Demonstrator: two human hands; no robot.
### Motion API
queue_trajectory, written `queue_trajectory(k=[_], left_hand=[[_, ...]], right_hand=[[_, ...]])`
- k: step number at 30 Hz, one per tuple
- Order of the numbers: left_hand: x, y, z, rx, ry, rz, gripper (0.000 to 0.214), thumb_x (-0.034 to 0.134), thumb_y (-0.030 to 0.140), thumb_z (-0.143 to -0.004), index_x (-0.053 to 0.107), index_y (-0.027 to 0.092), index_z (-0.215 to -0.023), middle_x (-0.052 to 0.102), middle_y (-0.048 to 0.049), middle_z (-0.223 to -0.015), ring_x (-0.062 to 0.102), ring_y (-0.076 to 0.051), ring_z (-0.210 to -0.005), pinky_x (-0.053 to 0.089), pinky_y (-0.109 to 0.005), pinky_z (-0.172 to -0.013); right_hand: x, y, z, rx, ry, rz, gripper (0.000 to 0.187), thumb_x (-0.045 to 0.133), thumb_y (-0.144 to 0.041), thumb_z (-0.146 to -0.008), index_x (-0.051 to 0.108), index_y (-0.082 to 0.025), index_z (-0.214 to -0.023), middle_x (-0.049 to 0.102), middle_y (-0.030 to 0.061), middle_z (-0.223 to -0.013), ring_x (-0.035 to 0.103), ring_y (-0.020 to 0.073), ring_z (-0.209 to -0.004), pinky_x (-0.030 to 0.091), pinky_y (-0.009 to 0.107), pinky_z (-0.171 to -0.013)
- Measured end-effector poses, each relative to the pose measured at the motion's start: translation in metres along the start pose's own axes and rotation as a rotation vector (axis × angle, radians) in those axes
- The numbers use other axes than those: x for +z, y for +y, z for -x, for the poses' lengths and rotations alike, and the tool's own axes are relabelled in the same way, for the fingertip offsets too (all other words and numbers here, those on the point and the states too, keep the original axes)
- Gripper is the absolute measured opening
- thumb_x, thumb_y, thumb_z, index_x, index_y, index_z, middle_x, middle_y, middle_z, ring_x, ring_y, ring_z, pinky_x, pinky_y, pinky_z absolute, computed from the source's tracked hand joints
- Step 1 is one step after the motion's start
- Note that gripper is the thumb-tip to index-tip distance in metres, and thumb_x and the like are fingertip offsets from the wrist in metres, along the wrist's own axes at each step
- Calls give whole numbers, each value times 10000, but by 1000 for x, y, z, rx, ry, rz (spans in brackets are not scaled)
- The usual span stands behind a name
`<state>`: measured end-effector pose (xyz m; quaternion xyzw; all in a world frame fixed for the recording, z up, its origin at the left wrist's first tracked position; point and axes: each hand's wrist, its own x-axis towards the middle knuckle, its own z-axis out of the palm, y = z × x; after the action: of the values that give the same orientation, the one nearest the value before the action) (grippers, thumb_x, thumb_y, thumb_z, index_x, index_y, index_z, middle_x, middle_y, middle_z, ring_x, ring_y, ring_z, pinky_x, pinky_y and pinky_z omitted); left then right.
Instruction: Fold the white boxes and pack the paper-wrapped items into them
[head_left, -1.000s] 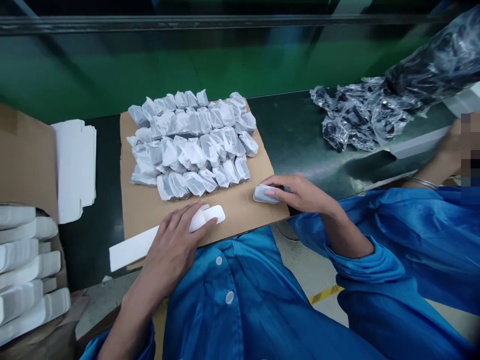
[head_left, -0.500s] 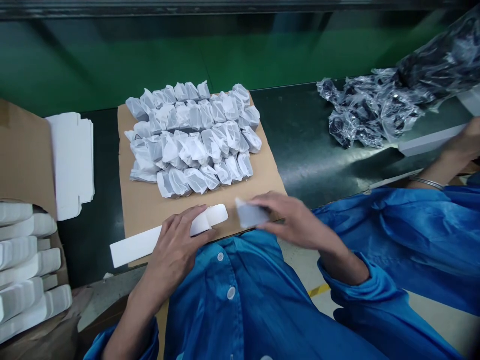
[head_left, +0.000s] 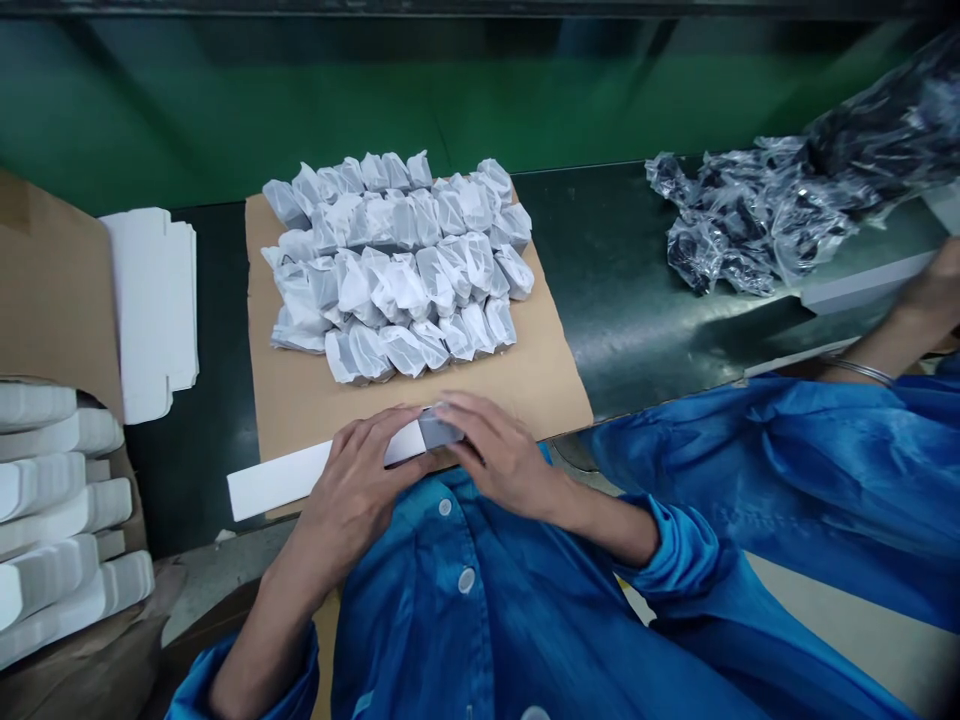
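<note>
My left hand (head_left: 367,475) is closed round a long, narrow white box (head_left: 281,480) at the front edge of a brown cardboard sheet (head_left: 547,385). At the box's right end, my right hand (head_left: 499,450) grips a small item in a greyish translucent wrapper (head_left: 441,428). The item meets the box's end and seems partly inside; my fingers hide how far. Behind my hands, several rows of similar white-wrapped items (head_left: 390,280) lie packed together on the cardboard.
To the left, a carton (head_left: 60,270) holds several white boxes (head_left: 67,500), with flat white box blanks (head_left: 154,310) beside it. Dark parts in clear plastic bags (head_left: 757,215) lie on the dark green bench (head_left: 600,270). At right, a co-worker's hand (head_left: 937,290) is near another white box (head_left: 862,282).
My right hand has moved left, bringing the wrapped item from a short distance away to the box's right end. My left hand still holds the box.
</note>
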<state>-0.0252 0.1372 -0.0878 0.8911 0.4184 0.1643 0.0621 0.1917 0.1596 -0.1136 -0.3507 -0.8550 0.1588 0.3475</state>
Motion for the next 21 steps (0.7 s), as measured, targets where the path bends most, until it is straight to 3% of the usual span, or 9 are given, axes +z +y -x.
queue_trajectory(k=[3,8,12,15,18,21], left_hand=[[0,0,1,-2,14,-12,449,460,11,-903,714,304,-1129,516,-109,-1416,487,-275,-1322,451,-438,-1002],[1,2,3,-17,53,-10,483,497,39,-907,684,360,-1215,548,-102,-1391,516,-284,-1295,463,-433,-974],[2,4,4,-29,54,0,463,472,27,-901,705,330,-1163,553,-101,-1394,527,-276,-1286,468,-432,-976],[2,6,4,-34,63,-14,386,484,37,-906,690,261,-1143,543,-134,-1385,533,-271,-1270,475,-419,-972],[2,8,5,-33,66,-22,294,510,65,-916,651,202,-1135,563,-156,-1322,549,-268,-1234,485,-414,-971],[3,8,7,-17,83,-34,288,512,52,-909,623,201,-1130,572,-150,-1287,555,-273,-1221,492,-429,-980]], right_hand=[[2,1,3,74,37,-24,296,508,-171,-974,559,-176,-1266,676,132,-1176,623,236,-1102,546,410,-932],[2,9,3,33,17,-31,202,574,-234,-952,599,-182,-1146,709,106,-1030,620,234,-928,519,389,-795],[-3,11,1,59,-58,36,326,589,-281,-931,556,-167,-1234,699,131,-1077,597,260,-945,486,410,-787],[-4,10,-2,34,-76,58,271,581,-252,-905,583,-153,-1156,700,120,-985,590,251,-885,471,393,-747],[-1,11,-6,12,-84,-22,272,611,-236,-867,590,-155,-1125,692,93,-919,589,231,-839,483,370,-728],[5,12,-8,-41,-89,-138,299,570,-209,-916,575,-167,-1213,703,103,-1004,612,227,-900,521,378,-800]])
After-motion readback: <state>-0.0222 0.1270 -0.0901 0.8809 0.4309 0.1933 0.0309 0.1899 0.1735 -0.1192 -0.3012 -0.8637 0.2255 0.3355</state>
